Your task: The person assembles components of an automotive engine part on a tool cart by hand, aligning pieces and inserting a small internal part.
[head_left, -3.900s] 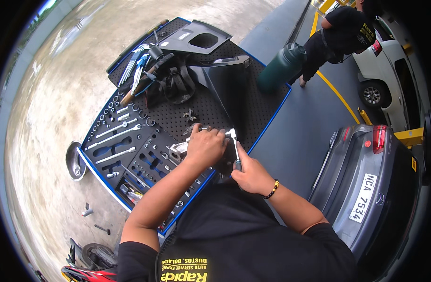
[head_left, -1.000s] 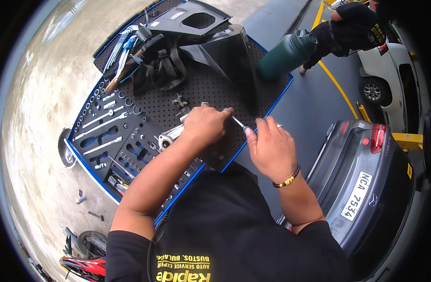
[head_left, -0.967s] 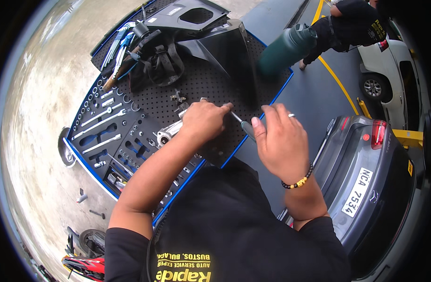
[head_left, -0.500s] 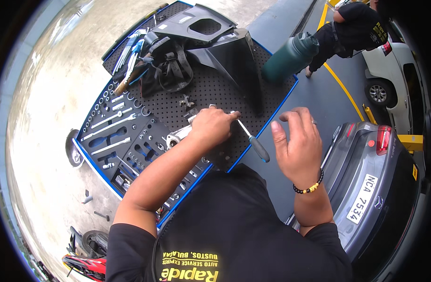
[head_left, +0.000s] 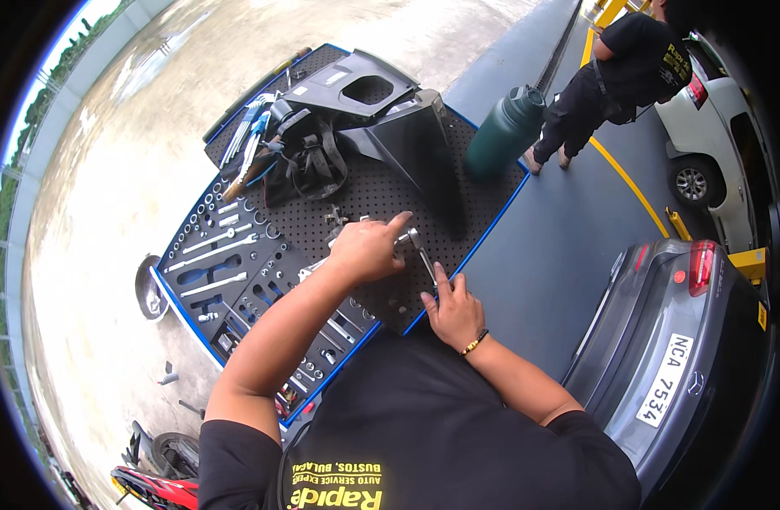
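Note:
My left hand [head_left: 366,252] is closed around a silvery metal part [head_left: 306,272], mostly hidden under the hand and forearm, on the perforated bench top. Its index finger points out toward the head of a ratchet wrench [head_left: 425,256]. The ratchet's head lies just right of that hand, its shaft slanting down toward me. At the lower end, my right hand [head_left: 455,316] holds the ratchet, fingers along the shaft and thumb on the other side; the grip is hidden beneath the hand. A small metal piece [head_left: 334,218] lies just beyond my left hand.
Socket and wrench trays [head_left: 228,255] fill the bench's left side. Farther back are black plastic panels [head_left: 407,140], a dark pouch [head_left: 309,166], hex keys [head_left: 252,136] and a green bottle [head_left: 502,132]. A grey car [head_left: 653,340] stands right; a person [head_left: 632,72] stands behind.
My right hand has come in from the right and taken hold of the ratchet's handle. The ratchet's handle has swung slightly left. My left hand stays at the metal part, its index finger now stretched out.

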Motion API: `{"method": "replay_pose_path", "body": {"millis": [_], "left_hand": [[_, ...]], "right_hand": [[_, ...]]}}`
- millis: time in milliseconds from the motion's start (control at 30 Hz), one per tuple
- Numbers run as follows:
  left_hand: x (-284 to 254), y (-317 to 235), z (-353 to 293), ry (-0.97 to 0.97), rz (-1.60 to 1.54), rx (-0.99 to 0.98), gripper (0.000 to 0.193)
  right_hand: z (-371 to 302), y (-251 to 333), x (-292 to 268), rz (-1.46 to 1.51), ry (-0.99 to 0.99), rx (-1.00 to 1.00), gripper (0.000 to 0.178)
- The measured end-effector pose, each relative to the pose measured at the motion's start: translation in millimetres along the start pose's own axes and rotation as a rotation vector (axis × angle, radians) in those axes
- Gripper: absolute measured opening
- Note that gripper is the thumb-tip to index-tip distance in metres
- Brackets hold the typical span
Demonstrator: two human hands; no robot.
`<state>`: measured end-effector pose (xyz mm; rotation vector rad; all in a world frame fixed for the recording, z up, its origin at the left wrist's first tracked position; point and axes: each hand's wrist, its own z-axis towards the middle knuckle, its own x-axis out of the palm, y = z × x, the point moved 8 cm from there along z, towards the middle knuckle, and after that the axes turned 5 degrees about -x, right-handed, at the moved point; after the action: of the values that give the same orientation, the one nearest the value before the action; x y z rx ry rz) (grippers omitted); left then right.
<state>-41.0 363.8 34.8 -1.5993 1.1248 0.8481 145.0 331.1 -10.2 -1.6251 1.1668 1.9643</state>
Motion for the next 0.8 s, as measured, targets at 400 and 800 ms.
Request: {"method": "replay_pose_path", "body": {"millis": [400,800], "left_hand": [[-36.7,16.8,-68.7,-0.7,-0.109,-0.017,0.089],[30.8,74.6,-97.4,-0.578,-0.6,-0.438,0.09]], "right_hand": [[86.0,5.8,-8.4,0.037,0.118,-0.14,0.045],[114.6,2.6,18.1,0.705,0.31,-0.148,0.045]]}}
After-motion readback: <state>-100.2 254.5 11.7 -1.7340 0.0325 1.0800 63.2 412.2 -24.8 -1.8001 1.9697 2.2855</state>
